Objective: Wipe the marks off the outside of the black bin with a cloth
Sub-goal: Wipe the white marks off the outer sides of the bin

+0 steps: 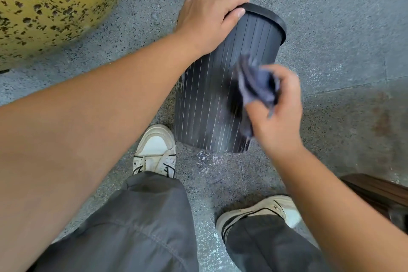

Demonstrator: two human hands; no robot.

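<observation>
The left hand [207,19] grips the bin [231,77] by its rim, tilting it, likely to expose the ribbed side. The right hand [276,104] clutches a bunched cloth [254,81] against that side to rub marks.

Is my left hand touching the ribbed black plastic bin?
Touching. The head view shows the left hand gripping the ribbed black plastic bin at its rim, thumb on the wall.

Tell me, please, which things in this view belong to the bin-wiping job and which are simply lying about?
Part of the job:
- black bin, tipped over, steadied at its rim by the left hand
- bluish cloth, bunched in the right hand

Just lying about:
- yellow speckled object, upper left
- dark wooden item, lower right
- white specks on the floor
</observation>
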